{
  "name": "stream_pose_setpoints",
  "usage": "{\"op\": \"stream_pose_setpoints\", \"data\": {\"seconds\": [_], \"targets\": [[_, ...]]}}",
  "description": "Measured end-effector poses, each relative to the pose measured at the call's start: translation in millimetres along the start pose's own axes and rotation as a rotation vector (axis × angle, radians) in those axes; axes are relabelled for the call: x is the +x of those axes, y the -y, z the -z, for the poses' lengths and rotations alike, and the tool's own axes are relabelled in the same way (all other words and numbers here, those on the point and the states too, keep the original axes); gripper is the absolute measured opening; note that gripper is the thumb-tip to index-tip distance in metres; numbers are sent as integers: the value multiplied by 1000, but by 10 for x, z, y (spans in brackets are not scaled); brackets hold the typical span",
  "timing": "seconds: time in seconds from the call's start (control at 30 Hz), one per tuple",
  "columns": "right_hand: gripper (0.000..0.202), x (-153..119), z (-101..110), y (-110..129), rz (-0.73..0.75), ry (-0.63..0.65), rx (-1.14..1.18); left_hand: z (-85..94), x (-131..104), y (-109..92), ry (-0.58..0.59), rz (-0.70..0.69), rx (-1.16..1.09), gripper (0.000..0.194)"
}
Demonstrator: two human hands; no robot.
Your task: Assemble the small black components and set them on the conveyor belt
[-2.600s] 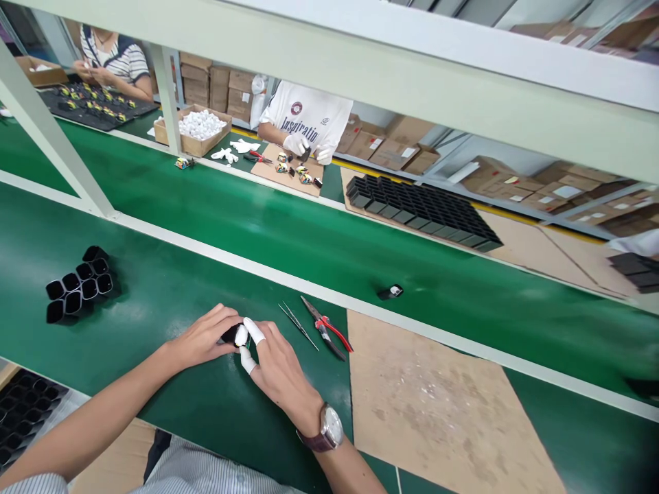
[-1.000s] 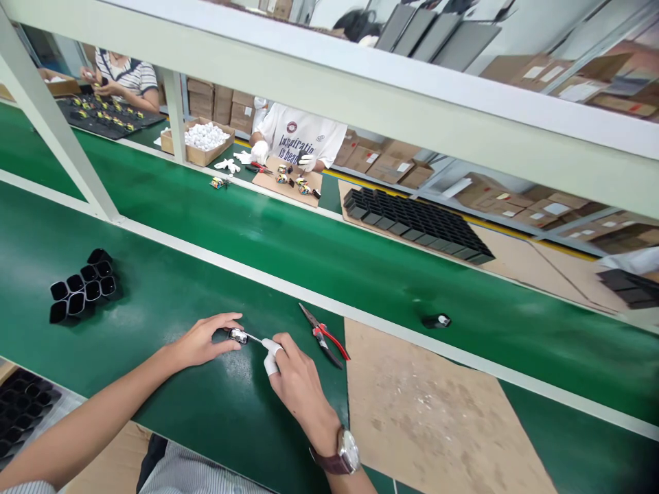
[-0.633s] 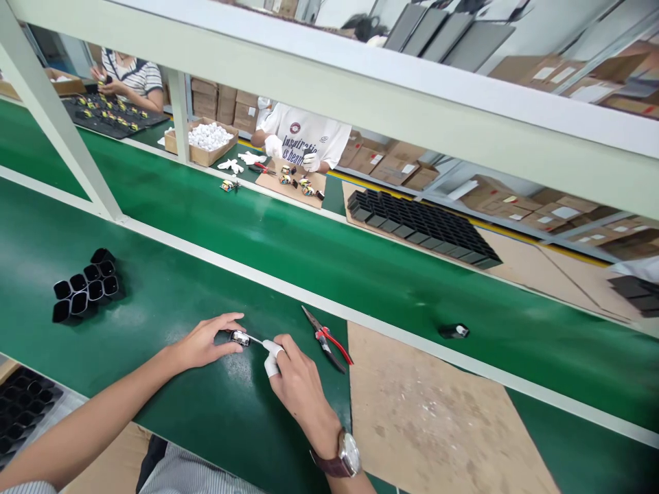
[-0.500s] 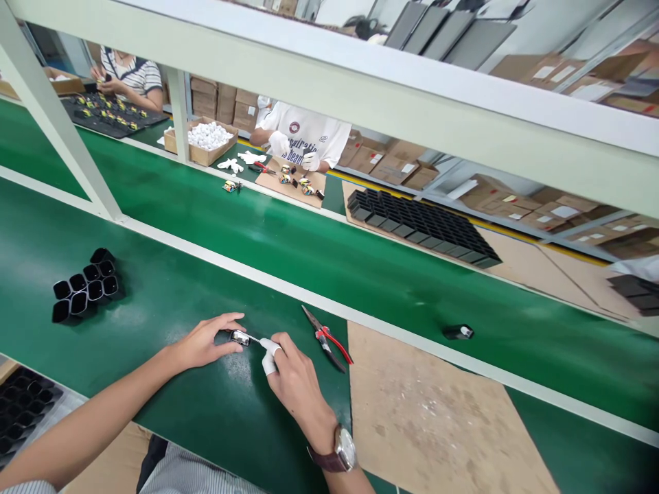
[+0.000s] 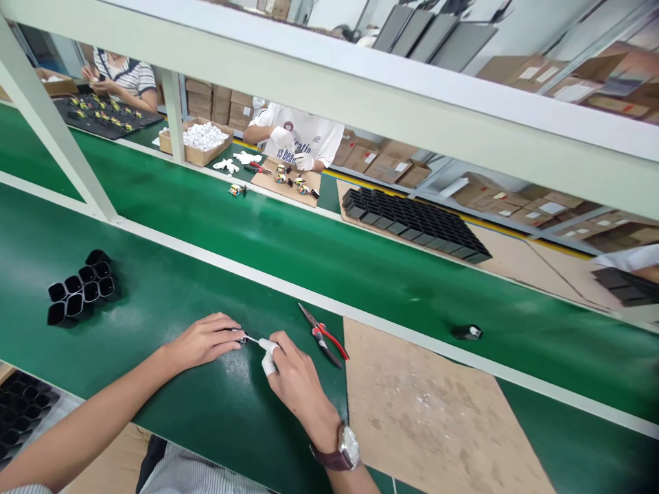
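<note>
My left hand (image 5: pixel 209 339) is closed on a small black housing (image 5: pixel 244 337), its fingers hiding most of it. In my right hand (image 5: pixel 293 370), which wears white finger covers, is a thin metal tool (image 5: pixel 252 338) whose tip meets the housing. Pliers with red and black handles (image 5: pixel 324 335) lie to the right of my right hand. Several black open housings (image 5: pixel 82 289) stand grouped on the green table (image 5: pixel 169 288) at the left.
A brown board (image 5: pixel 437 412) lies at the right. On the green belt (image 5: pixel 288 240) are a black housing (image 5: pixel 467 332) and a small circuit piece (image 5: pixel 237 190). A pale frame post (image 5: pixel 62 123) and beam rise ahead. Across the belt, people handle parts.
My left fingers have closed over the housing, which showed more before. The black housing on the belt has shifted right, and so has the circuit piece. The view has shifted slightly.
</note>
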State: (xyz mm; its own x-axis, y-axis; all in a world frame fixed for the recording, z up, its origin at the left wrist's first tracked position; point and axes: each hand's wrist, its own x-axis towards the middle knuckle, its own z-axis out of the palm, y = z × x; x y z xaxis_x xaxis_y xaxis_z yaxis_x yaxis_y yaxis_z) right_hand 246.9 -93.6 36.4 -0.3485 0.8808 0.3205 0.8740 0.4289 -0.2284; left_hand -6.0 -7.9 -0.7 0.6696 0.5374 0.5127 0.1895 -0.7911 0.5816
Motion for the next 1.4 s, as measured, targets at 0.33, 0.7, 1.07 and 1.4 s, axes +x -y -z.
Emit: {"op": "stream_pose_setpoints", "data": {"seconds": [0.33,0.7,1.07,1.4], "targets": [[30,-347,-128,-524,-154,-115,-63,-67,-61,-15,-10,329,-94,38],[34,264,-293,73,158,-10,252,-8,-78,18,12,101,-78,13],[36,214,-356,-57,128,-9,437,12,-43,-8,28,60,-51,12],[38,157,-296,-27,32,-9,518,-9,-28,11,2,33,-129,20]]}}
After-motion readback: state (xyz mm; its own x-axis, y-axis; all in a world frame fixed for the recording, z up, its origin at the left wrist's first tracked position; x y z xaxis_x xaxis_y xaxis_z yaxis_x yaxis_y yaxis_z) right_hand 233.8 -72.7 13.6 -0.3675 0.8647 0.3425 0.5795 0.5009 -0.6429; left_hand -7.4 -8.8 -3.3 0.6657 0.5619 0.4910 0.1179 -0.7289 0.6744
